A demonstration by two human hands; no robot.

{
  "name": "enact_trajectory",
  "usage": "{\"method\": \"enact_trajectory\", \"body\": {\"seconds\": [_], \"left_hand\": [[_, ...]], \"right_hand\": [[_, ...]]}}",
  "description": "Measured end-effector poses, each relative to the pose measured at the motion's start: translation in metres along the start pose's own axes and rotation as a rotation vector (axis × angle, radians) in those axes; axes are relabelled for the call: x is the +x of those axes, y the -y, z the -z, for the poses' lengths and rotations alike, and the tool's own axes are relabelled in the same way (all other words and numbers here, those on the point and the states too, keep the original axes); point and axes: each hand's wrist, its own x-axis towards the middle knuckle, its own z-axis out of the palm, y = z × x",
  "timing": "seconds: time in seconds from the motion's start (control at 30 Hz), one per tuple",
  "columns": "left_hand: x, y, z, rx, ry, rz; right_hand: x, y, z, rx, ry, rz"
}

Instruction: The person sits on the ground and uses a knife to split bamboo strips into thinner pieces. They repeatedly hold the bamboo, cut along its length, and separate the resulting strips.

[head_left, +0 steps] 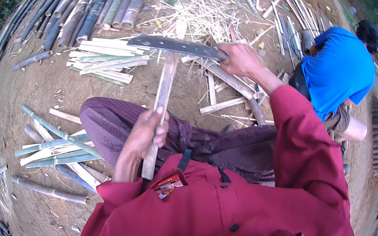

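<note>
My left hand (pixel 146 134) is wrapped round the lower part of a split bamboo slat (pixel 166 83), which slants up and away from my lap. The slat's near end rests by my shirt. In my right hand (pixel 241 61) is the handle of a machete, whose broad dark blade (pixel 176 46) points left and crosses over the slat's far part. Whether the edge touches the slat I cannot tell. Beneath the right hand, a bamboo piece (pixel 230 80) leans among other cut pieces.
Pale split strips (pixel 111 56) lie ahead, with bamboo poles (pixel 122 4) behind them. Thin shavings (pixel 201 11) litter the dirt. More bamboo pieces (pixel 54 150) lie left of my knee. At the right, a person in a blue shirt (pixel 338 70) bends forward.
</note>
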Motion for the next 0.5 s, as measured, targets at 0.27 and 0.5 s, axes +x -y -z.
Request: {"method": "enact_trajectory", "body": {"seconds": [0.27, 0.5], "left_hand": [[0.001, 0.001, -0.005, -0.011, -0.055, 0.037], [0.003, 0.003, -0.01, 0.018, 0.013, 0.043]], "right_hand": [[0.006, -0.021, -0.027, -0.035, -0.156, 0.098], [0.002, -0.025, -0.013, 0.018, -0.06, -0.069]]}}
